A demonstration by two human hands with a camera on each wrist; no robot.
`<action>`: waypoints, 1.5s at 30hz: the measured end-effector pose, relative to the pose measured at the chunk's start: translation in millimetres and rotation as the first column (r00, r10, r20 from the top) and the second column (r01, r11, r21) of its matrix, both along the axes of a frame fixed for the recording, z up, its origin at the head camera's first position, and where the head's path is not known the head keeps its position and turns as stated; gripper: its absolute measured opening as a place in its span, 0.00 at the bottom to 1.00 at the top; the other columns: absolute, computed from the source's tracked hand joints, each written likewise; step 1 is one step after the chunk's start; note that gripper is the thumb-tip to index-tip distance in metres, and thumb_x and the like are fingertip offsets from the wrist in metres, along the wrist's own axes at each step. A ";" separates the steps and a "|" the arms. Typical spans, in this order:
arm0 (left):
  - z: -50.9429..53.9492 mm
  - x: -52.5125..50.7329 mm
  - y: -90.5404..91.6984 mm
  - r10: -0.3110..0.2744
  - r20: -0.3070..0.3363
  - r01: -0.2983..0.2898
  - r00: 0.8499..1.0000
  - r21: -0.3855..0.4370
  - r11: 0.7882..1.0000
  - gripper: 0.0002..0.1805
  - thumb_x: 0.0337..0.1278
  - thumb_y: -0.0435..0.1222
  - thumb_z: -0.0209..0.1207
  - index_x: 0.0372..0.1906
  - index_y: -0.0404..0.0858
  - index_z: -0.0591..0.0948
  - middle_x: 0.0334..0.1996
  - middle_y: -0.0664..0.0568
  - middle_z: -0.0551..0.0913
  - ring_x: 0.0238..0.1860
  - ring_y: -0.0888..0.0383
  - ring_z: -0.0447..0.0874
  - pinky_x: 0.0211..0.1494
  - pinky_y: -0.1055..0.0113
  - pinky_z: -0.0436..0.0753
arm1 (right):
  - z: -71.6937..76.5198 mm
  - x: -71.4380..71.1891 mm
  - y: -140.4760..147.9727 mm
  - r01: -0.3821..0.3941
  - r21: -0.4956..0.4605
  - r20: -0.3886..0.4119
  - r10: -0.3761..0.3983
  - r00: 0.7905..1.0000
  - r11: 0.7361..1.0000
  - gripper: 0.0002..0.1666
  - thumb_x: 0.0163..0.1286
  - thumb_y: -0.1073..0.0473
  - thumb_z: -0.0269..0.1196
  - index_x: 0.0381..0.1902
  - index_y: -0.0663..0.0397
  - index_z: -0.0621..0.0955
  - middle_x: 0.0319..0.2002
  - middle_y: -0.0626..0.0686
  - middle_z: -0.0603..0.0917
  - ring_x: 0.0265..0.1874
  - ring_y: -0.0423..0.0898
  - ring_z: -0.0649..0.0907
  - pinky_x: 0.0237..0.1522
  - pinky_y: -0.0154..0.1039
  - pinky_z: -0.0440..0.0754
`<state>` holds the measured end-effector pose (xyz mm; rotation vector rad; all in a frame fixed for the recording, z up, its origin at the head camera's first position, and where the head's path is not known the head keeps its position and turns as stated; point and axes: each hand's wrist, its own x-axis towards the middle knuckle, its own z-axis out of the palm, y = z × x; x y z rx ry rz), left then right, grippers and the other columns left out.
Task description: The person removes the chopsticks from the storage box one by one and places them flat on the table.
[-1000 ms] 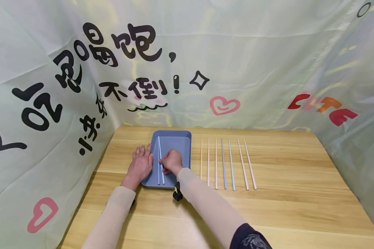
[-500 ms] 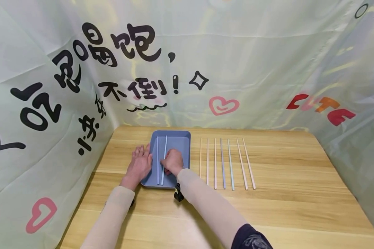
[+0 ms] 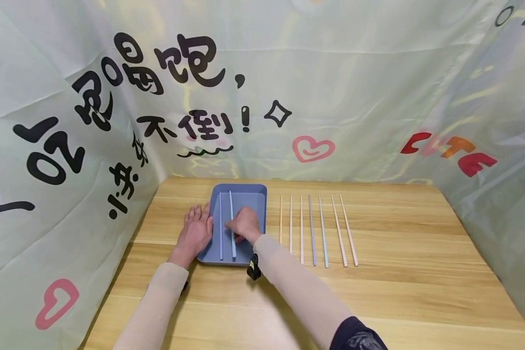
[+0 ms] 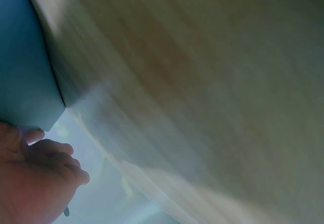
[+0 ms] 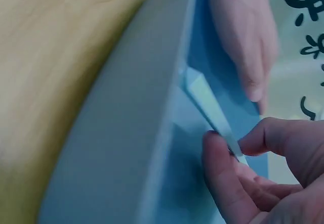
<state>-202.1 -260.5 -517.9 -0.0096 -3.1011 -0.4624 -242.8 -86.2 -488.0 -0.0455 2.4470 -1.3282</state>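
My right hand (image 3: 245, 224) pinches a light blue chopstick (image 3: 232, 206) between thumb and fingers over the blue tray (image 3: 255, 189). In the right wrist view, the pale square end of this chopstick (image 5: 205, 95) points toward the tray's near wall. A second bluish chopstick (image 3: 220, 228) lies lengthwise in the tray, to the left of the held one and apart from it. My left hand (image 3: 195, 231) rests against the tray's left side with its fingers extended. The left wrist view shows part of that hand (image 4: 38, 178) beside the tray's outer wall (image 4: 25, 57).
Right of the tray, several chopsticks lie side by side on the wooden table (image 3: 398, 272), among them a yellowish chopstick (image 3: 281, 218), a purple-blue chopstick (image 3: 312, 231) and a pink chopstick (image 3: 349, 228). A printed cloth (image 3: 354, 97) stands behind and along the sides.
My right hand has moved the light blue chopstick to the right, widening the space between it and the other chopstick in the tray. The left hand stays at the tray's side.
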 end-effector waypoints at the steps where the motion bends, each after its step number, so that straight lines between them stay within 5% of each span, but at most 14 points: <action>1: 0.2 0.1 -0.1 0.000 -0.001 0.000 1.000 0.001 1.000 0.33 0.86 0.44 0.36 0.85 0.33 0.52 0.81 0.25 0.53 0.83 0.28 0.47 0.85 0.34 0.49 | 3.0 0.1 2.5 -0.006 -0.015 -0.004 0.006 1.000 1.000 0.26 0.65 0.62 0.75 0.13 0.53 0.73 0.17 0.60 0.85 0.15 0.56 0.89 0.19 0.45 0.89; 4: 0.5 0.4 -0.4 0.000 0.000 0.000 1.000 0.004 1.000 0.33 0.86 0.44 0.36 0.85 0.33 0.52 0.81 0.25 0.53 0.83 0.28 0.47 0.85 0.34 0.49 | 10.4 0.4 9.6 -0.028 -0.060 -0.006 0.028 1.000 0.998 0.20 0.66 0.64 0.73 0.17 0.56 0.77 0.20 0.61 0.87 0.18 0.56 0.90 0.23 0.47 0.90; 7: -0.1 0.4 -0.9 0.001 0.006 -0.001 1.000 0.007 1.000 0.33 0.86 0.44 0.36 0.85 0.33 0.51 0.82 0.25 0.53 0.83 0.28 0.47 0.85 0.34 0.48 | 16.3 1.3 15.4 -0.037 -0.118 0.021 0.040 0.999 0.992 0.05 0.68 0.68 0.69 0.32 0.65 0.84 0.25 0.60 0.87 0.21 0.54 0.90 0.25 0.46 0.91; 12: -1.3 0.0 -1.2 -0.004 -0.008 0.004 1.000 0.006 1.000 0.33 0.86 0.43 0.36 0.85 0.33 0.52 0.81 0.24 0.54 0.83 0.27 0.48 0.85 0.34 0.49 | 22.6 1.8 24.3 -0.030 -0.181 0.047 0.039 0.998 0.983 0.15 0.69 0.72 0.67 0.52 0.73 0.84 0.34 0.66 0.89 0.24 0.53 0.90 0.27 0.45 0.92; 27: -1.2 -0.7 -1.3 -0.009 -0.018 0.009 1.000 0.000 1.000 0.33 0.86 0.43 0.37 0.84 0.32 0.52 0.80 0.24 0.55 0.82 0.26 0.49 0.85 0.34 0.50 | 39.9 -1.8 73.3 0.048 -0.265 0.099 -0.023 0.995 0.963 0.17 0.70 0.68 0.66 0.55 0.69 0.84 0.36 0.63 0.89 0.25 0.47 0.87 0.32 0.46 0.93; 36: -1.2 0.3 -3.1 -0.021 -0.043 0.021 0.999 0.006 1.000 0.33 0.86 0.43 0.36 0.84 0.31 0.53 0.79 0.22 0.56 0.82 0.25 0.50 0.84 0.32 0.52 | 37.9 -8.8 112.9 0.102 -0.272 0.122 -0.070 0.990 0.957 0.20 0.71 0.67 0.66 0.59 0.68 0.83 0.34 0.62 0.89 0.27 0.48 0.86 0.41 0.52 0.93; 45: -3.8 -0.1 -2.6 -0.021 -0.041 0.022 0.999 0.011 1.000 0.33 0.86 0.42 0.37 0.84 0.31 0.52 0.80 0.22 0.56 0.82 0.25 0.49 0.84 0.32 0.51 | 31.7 -11.2 159.0 0.137 -0.263 0.112 -0.111 0.987 0.955 0.21 0.73 0.67 0.64 0.61 0.71 0.81 0.43 0.69 0.89 0.25 0.45 0.87 0.34 0.46 0.93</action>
